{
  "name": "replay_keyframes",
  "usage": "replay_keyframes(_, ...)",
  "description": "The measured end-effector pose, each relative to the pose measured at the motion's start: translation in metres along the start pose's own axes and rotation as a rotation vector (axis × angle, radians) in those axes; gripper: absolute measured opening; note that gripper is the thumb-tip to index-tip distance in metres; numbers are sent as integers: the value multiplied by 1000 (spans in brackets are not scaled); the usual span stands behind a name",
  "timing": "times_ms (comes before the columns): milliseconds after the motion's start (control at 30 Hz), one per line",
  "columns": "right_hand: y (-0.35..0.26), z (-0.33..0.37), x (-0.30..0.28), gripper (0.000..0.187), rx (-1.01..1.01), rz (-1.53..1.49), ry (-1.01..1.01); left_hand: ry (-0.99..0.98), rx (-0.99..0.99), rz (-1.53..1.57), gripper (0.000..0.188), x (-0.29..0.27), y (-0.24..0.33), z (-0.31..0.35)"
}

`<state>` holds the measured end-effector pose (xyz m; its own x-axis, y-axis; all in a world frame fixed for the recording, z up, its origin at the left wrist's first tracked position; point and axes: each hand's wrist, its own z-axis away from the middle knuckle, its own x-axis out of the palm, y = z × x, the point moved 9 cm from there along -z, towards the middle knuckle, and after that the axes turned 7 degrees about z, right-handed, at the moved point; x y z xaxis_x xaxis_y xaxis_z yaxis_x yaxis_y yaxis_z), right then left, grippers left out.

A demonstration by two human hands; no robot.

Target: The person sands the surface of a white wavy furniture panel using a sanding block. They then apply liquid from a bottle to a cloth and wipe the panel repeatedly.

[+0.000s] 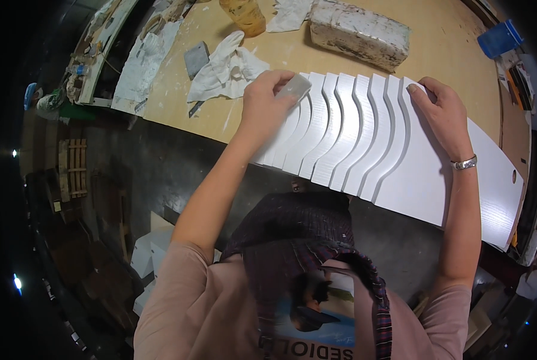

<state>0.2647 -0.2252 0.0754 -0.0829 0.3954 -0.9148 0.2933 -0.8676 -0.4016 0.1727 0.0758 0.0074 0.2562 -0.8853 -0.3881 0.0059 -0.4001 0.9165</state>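
Several white painted boards with wavy edges lie overlapped like steps along the table's near edge. At the left end of the stack, my left hand is closed round a grey sanding block, which rests against the wavy edges. My right hand grips the far edge of the top board on the right, thumb on its face and fingers curled, partly hidden. A metal bracelet circles that wrist.
The wooden table also carries a crumpled white cloth, a grey block, a paint-stained wrapped brick-like block and an amber plastic bottle. A blue container stands far right. Another white panel lies at right.
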Motion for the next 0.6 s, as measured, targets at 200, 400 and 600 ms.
replay_keyframes(200,2,1,-2,48,0,0,23,-195,-126,-41,38,12,-2,13)
replay_keyframes(400,0,-1,0,48,-12,-1,12,-62,-213,136,40,0,-17,-1)
replay_keyframes(600,3,1,-2,48,2,-8,27,-267,-204,-42,40,12,-6,14)
